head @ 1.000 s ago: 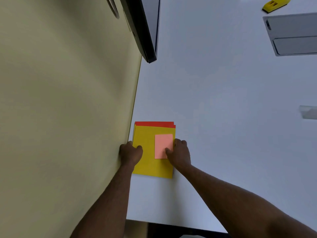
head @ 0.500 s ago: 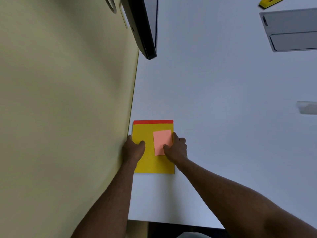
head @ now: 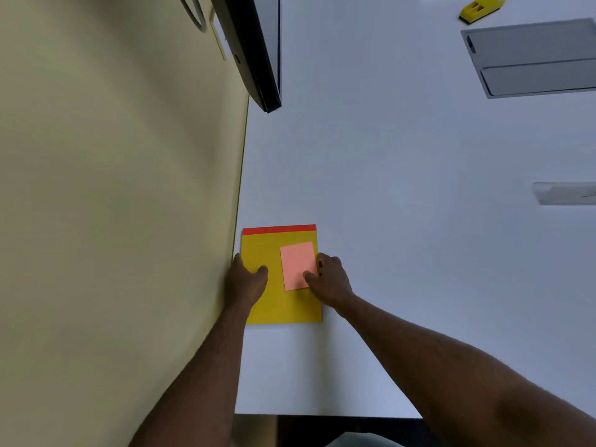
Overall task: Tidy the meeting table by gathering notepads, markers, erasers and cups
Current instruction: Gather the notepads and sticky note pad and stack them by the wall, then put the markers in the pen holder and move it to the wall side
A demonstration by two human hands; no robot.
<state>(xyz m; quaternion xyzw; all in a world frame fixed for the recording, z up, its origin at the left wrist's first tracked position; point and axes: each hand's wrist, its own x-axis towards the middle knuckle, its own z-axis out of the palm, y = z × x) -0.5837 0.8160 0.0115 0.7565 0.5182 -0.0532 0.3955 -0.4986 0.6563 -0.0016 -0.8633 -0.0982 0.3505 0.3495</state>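
The left hand point(head: 245, 279) rests on the left edge of a flat yellow rectangular notepad with a red strip along its far edge point(head: 277, 301). Its fingers curl around the pad's left side and its thumb presses on the yellow cover, so it pinches the pad. The right hand point(head: 329, 279) sits at the pad's right edge, fingers curled beside it and thumb lying on a small pale pink square sticky-note pad point(head: 297, 264) that sits on the right half of the yellow notepad. The yellow notepad lies flat on the white counter point(head: 403, 221), its left edge just beside a pale yellow-green wall point(head: 113, 204). Beyond the notepad, a dark flat screen point(head: 258, 53) hangs out from the wall over the counter. Far beyond and to the right of the notepad lies a grey rectangular panel set into the counter point(head: 532, 56), with a small yellow block-shaped eraser point(head: 480, 8) just past it. To the right of the notepad, at the frame edge, sits a blurred clear object point(head: 564, 192).
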